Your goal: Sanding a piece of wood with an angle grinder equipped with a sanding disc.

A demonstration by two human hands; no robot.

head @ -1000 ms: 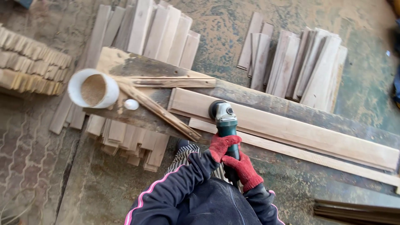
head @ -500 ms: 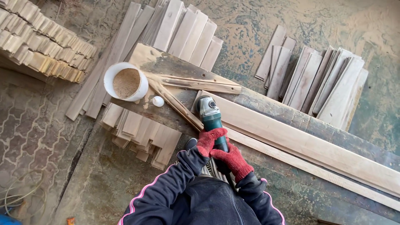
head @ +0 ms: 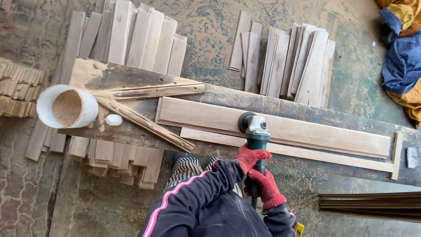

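Since half a second ago our grinder (head: 255, 131) has slid rightward along the plank (head: 280, 126), away from its left end and away from the bucket (head: 66, 106). From the head camera, our left hand (head: 251, 157), in a red glove, is wrapped round the grinder's green body just behind the grey head, fingers clenched on it. Our right hand (head: 266, 188), gloved the same, grips the rear of the handle just behind the left, fingers also closed on the tool. Ahead of our fingers the disc rests on the plank's near edge, and the plank lies on the bench (head: 131, 127). Far left of our fingers stands the white bucket of sawdust, a small white cap (head: 113, 120) beside it. Beyond the bench, boards (head: 285, 61) lie stacked on the floor.
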